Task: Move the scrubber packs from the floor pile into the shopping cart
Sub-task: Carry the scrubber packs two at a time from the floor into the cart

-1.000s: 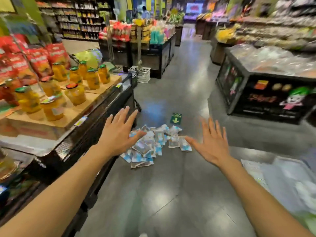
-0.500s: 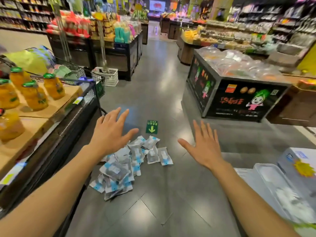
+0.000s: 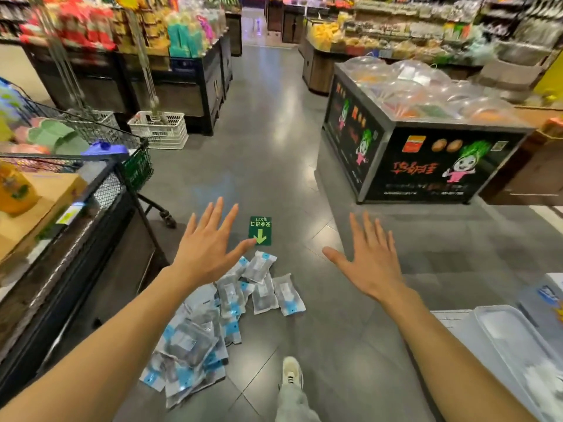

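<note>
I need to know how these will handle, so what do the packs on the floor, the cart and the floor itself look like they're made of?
Packs: thin clear plastic film with blue print, glossy and crinkled; dark contents show through, material unclear.
Cart: dark wire mesh, probably coated metal, judging by its thin grid.
Floor: large grey tiles, likely polished stone or ceramic; seams and light reflections show.

So the floor [image 3: 274,141] is dark grey glossy tile with light glare streaks. A loose pile of clear-and-blue plastic scrubber packs [image 3: 213,324] lies on it near 6 o'clock, spread toward 7. Just beyond, a small green rectangular exit sticker with a downward arrow [image 3: 260,231] sits flat at center. A white slotted plastic crate [image 3: 158,129] stands around 10 o'clock.
</note>
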A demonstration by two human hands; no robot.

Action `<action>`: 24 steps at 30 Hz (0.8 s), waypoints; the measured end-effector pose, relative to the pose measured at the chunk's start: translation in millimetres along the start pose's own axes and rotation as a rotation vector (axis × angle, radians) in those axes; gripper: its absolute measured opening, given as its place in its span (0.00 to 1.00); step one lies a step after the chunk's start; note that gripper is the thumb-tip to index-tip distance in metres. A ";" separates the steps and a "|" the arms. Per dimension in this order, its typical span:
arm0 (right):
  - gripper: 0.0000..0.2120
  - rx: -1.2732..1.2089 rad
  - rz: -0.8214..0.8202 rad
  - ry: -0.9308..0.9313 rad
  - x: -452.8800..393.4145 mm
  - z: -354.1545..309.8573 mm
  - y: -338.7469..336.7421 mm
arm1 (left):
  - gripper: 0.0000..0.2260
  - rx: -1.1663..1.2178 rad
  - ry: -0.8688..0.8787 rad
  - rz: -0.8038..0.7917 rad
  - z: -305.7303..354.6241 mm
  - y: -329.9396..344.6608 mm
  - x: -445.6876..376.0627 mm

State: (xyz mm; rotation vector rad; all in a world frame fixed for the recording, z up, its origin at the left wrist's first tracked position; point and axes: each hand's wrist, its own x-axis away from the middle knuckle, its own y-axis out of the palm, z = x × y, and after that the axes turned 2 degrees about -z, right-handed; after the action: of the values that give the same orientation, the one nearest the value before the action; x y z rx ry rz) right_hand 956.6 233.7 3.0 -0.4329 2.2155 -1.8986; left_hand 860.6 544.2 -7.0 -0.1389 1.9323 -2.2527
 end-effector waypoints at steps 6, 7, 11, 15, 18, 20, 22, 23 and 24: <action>0.54 -0.044 -0.043 -0.020 -136.0 21.5 7.5 | 0.47 -0.007 -0.088 -0.034 -5.1 17.7 -116.4; 0.54 -0.044 -0.047 -0.032 -157.6 23.9 7.2 | 0.47 0.004 -0.107 -0.032 -4.8 20.4 -133.6; 0.57 -0.044 -0.074 -0.071 -229.9 28.4 9.5 | 0.47 0.020 -0.138 -0.057 -3.2 32.1 -187.3; 0.60 -0.043 -0.086 -0.090 -287.1 26.2 22.1 | 0.45 0.064 -0.159 -0.066 -17.2 49.0 -234.0; 0.56 -0.058 -0.111 -0.083 -321.6 19.4 37.0 | 0.45 0.084 -0.168 -0.076 -32.4 71.9 -269.1; 0.54 -0.061 -0.130 -0.075 -342.5 15.1 53.8 | 0.43 0.098 -0.170 -0.083 -42.6 92.2 -292.6; 0.53 -0.060 -0.153 -0.071 -362.7 12.0 78.8 | 0.42 0.109 -0.167 -0.095 -54.3 118.9 -314.1; 0.54 -0.061 -0.164 -0.068 -372.4 11.0 93.5 | 0.42 0.111 -0.163 -0.101 -60.4 134.1 -324.1; 0.54 -0.064 -0.177 -0.064 -381.6 10.9 110.6 | 0.42 0.112 -0.158 -0.109 -66.0 151.4 -332.8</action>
State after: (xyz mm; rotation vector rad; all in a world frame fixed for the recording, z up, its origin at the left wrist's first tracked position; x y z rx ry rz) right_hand 1308.0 368.9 -124.5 -0.7127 2.2684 -1.8708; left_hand 1185.5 649.1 -153.4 -0.4038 1.7540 -2.3334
